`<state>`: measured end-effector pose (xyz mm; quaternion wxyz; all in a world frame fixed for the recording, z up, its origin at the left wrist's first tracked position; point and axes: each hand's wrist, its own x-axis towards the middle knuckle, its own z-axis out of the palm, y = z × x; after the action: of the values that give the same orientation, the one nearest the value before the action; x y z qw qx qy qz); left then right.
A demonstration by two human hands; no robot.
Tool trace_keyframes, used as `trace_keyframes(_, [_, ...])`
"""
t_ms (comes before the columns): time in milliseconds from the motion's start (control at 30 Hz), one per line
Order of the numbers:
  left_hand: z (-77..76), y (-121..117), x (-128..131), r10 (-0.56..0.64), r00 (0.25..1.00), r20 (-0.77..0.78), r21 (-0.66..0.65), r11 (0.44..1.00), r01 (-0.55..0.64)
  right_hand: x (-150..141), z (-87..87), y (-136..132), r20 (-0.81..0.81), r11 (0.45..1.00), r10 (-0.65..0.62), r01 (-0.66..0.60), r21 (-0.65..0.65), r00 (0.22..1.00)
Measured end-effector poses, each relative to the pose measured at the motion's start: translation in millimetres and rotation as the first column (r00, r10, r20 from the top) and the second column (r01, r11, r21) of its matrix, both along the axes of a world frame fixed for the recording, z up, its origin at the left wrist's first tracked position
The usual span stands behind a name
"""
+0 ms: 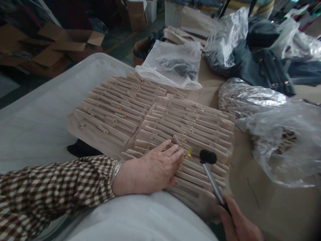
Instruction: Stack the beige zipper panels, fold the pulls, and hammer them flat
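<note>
Rows of beige fabric pieces [117, 110] with zippers and small gold pulls lie overlapped in two stacks side by side. My left hand [155, 167] rests palm down on the nearer right-hand stack, fingers stretched out and slightly apart. A small beige tab [177, 140] stands up by its fingertips. My right hand [239, 221], at the lower right, is closed around the handle of a hammer [212, 179]. The hammer's black head [208, 156] is just above the stack, right of my left fingers. A small yellow end [190, 151] shows between head and fingers.
Clear plastic bags [283, 144] of brown pieces lie on the right. Another plastic bag [173, 63] sits behind the stacks, and dark bags [265, 67] are piled at the back right. Open cardboard boxes [57, 47] stand at the back left. A white rounded surface [37, 117] extends left.
</note>
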<state>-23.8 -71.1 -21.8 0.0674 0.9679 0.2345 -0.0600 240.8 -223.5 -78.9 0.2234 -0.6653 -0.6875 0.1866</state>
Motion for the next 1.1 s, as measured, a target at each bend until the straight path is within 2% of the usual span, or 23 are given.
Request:
trace_keyframes(167, [0.3,-1.6,-8.9,-0.005,1.0,0.022,0.079,0.997,0.003,-11.4,-20.1,0.6,0.113,0.998,0.019,-0.025,0.05,0.993])
trace_keyframes(267, [-9.3,-1.7,-7.0,0.049,0.996,0.074,0.095,0.994,-0.056,-16.5,-22.3,0.3,0.144,0.999,-0.012,0.005,0.051,0.99])
trace_keyframes(433, [-26.3,3.5,-3.9,0.105,0.99,0.092,0.062,0.992,-0.111,-19.8,-20.8,1.2,0.156,0.996,0.001,-0.016,0.092,0.988])
trace_keyframes(533, [-28.8,12.9,0.1,0.094,0.99,0.104,0.058,0.993,-0.1,-16.7,-20.2,10.0,0.147,0.999,-0.029,0.026,0.023,0.989])
trace_keyframes(767, [-34.2,52.6,27.6,0.143,0.982,0.124,0.133,0.978,-0.16,-1.8,-11.7,78.4,0.175,0.966,-0.16,0.19,-0.176,0.972])
trace_keyframes(867, [-33.2,56.7,31.6,0.174,0.977,0.123,0.189,0.962,-0.195,3.7,-9.8,98.0,0.185,0.952,-0.18,0.219,-0.216,0.966])
trace_keyframes(1000, [-31.6,47.6,23.1,0.209,0.971,0.113,0.215,0.949,-0.23,12.4,-7.6,97.6,0.185,0.952,-0.178,0.217,-0.217,0.966])
trace_keyframes(1100, [-32.6,42.9,16.4,0.219,0.969,0.118,0.202,0.95,-0.239,14.4,2.7,89.6,0.156,0.964,-0.192,0.216,-0.154,0.969])
